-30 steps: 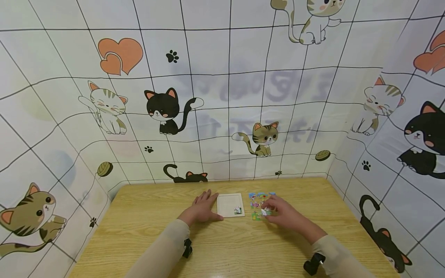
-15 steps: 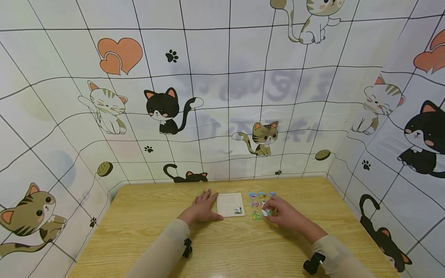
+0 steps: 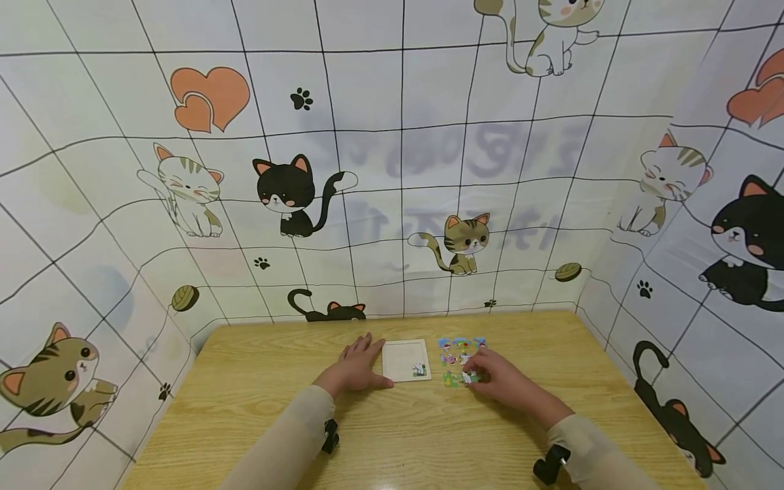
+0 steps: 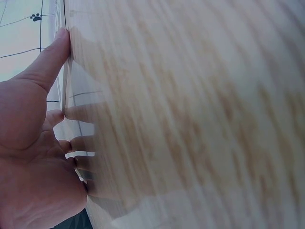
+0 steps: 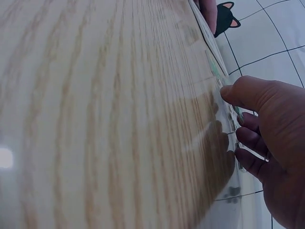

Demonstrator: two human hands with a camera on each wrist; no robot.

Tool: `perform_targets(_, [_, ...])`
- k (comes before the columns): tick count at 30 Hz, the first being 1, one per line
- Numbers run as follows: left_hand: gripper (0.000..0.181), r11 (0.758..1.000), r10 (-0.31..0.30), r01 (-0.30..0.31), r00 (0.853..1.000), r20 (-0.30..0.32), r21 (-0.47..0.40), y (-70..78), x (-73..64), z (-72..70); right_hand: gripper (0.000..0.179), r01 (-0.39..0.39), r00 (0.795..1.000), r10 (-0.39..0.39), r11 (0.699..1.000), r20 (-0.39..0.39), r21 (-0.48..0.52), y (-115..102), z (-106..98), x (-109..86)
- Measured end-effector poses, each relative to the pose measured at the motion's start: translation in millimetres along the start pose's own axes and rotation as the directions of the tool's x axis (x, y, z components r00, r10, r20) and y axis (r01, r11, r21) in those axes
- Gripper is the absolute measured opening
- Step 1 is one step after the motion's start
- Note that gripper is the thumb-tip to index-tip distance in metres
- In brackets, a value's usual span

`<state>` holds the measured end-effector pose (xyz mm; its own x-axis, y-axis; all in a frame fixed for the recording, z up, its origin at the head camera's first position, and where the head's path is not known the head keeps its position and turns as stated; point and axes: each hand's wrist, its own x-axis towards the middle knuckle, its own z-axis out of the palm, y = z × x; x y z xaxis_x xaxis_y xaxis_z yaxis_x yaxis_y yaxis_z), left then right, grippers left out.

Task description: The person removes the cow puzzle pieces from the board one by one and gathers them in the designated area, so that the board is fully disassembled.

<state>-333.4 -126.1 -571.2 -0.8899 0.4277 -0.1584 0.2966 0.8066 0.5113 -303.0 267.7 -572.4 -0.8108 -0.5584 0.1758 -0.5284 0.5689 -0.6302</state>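
A square, pale puzzle tray [image 3: 404, 357] lies on the table, with one puzzle piece [image 3: 419, 369] in its lower right corner. My left hand [image 3: 355, 367] rests spread at the tray's left side, thumb and fingertips at its edge. The left wrist view shows the same hand [image 4: 38, 157] with its fingers on the tabletop. To the right of the tray, several colourful jigsaw pieces [image 3: 450, 358] lie in rows. My right hand [image 3: 505, 378] pinches a piece with a white animal on it [image 3: 469, 376] at the lower right of these rows. In the right wrist view, the thumb [image 5: 238, 93] and fingers are low over the table.
The wooden table [image 3: 392, 435] reaches back to a cloth wall [image 3: 380, 156] printed with cartoon cats, which also closes in both sides. A small black device [image 3: 331, 435] is strapped to the left wrist, and another black device [image 3: 551, 466] to the right one.
My right hand has shifted slightly, and the piece in its fingers has gone from tilted to lying flatter beside the green piece. My left hand and the tray stay in place.
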Motion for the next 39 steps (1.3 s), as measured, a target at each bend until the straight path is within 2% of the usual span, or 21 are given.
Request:
perform_targets(9, [0.110, 1.000, -0.004, 0.004, 1.000, 0.015, -0.008, 6.9, -4.6, -7.1, 0.018, -0.014, 1.000, 0.014, 1.000, 0.023, -0.009, 3, 0, 1.9])
perform_targets(16, [0.109, 1.000, 0.009, -0.009, 1.000, 0.000, 0.005, -1.7, 0.7, -0.9, 0.019, -0.023, 0.999, 0.023, 1.000, 0.035, -0.005, 0, 0, 2.4])
perform_targets(25, [0.107, 1.000, -0.014, 0.014, 1.000, 0.019, 0.016, 10.3, -7.3, -9.1, 0.019, -0.025, 0.999, 0.025, 1.000, 0.044, -0.001, -2, -1, 2.7])
perform_targets(29, [0.107, 1.000, -0.018, 0.018, 1.000, 0.016, 0.016, 9.9, -6.5, -8.1, 0.020, -0.034, 0.998, 0.034, 0.999, 0.045, 0.001, 0, -1, 2.8])
perform_targets(32, [0.109, 1.000, -0.024, 0.023, 1.000, 0.016, 0.012, 2.5, 0.2, -2.6, 0.020, -0.032, 0.998, 0.032, 0.999, 0.044, -0.008, 2, 0, 3.1])
perform_targets(36, [0.110, 1.000, -0.022, 0.022, 1.000, 0.021, 0.005, 2.4, 0.5, -3.4, 0.020, -0.029, 0.999, 0.030, 0.999, 0.037, -0.030, 3, -1, 3.4])
perform_targets(39, [0.108, 1.000, -0.022, 0.022, 0.999, 0.026, 0.003, 8.2, -4.7, -7.8, 0.020, -0.026, 0.999, 0.027, 0.999, 0.032, -0.041, 3, -1, 3.3])
